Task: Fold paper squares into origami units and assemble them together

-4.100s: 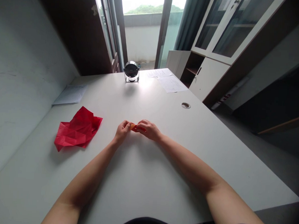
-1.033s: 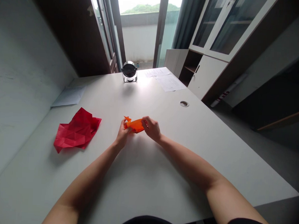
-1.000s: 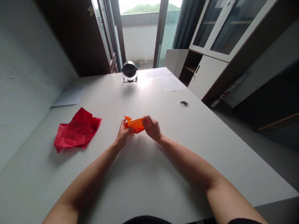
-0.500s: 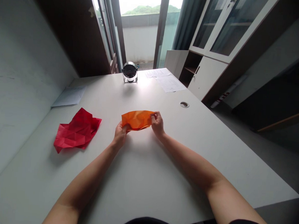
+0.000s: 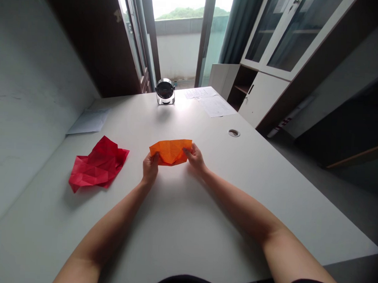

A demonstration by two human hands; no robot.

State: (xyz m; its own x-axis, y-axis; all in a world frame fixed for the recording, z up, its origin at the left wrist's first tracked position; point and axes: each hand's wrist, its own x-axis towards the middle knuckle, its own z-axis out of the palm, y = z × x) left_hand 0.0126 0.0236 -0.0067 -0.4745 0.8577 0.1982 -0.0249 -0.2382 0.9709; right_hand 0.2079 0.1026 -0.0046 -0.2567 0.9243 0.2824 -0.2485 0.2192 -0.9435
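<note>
A creased sheet of orange paper [image 5: 170, 151] is held up between my two hands, just above the white table. My left hand [image 5: 150, 167] pinches its lower left corner, with the thumb on the near side. At the right end my right hand [image 5: 195, 156] grips it, thumb pressed on the near face. The paper looks doubled over, with a fold pointing down at its middle. To the left, a crumpled sheet of red paper [image 5: 99, 164] with many fold lines rests on the table, touched by neither hand.
A round black and silver device [image 5: 165, 91] stands at the table's far end. Printed sheets [image 5: 216, 106] lie beside it, and a pale folder or paper stack [image 5: 87, 122] lies by the left wall. A cable hole [image 5: 234, 133] is set in the white table [image 5: 184, 234].
The orange paper has shifted slightly left and turned more of its face toward me. My right thumb has moved inward onto its near face. The red paper stays put.
</note>
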